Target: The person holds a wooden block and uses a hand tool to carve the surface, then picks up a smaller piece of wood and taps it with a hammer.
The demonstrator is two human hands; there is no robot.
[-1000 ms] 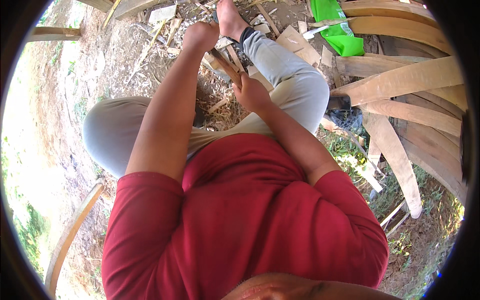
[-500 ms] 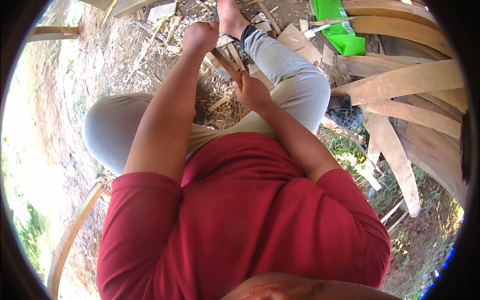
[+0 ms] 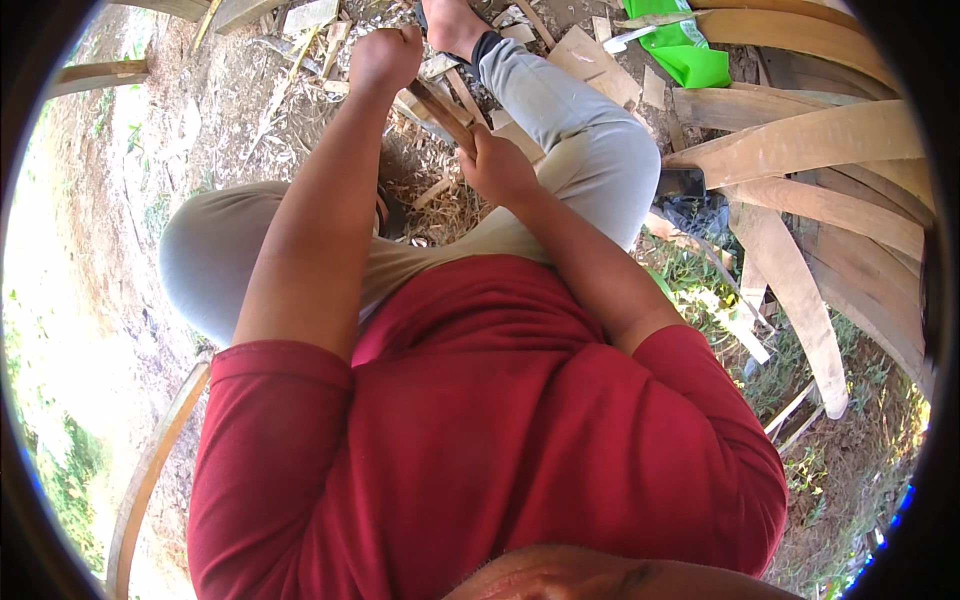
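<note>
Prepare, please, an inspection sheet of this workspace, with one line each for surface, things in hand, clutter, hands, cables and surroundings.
Surface: bare earth ground, strewn with wood shavings.
Things in hand: one brown wooden stick, slanting between the two hands.
Clutter: flat wood offcuts near the right shin; a bright green bag beyond them, to the right.
Hands: right hand grips the near end of the stick; left hand is a fist at the far end, its grip hidden from view.
Cables: nothing seen.
Surroundings: curved wooden planks piled at the right; green plants below them; a curved wooden piece at the left.
</note>
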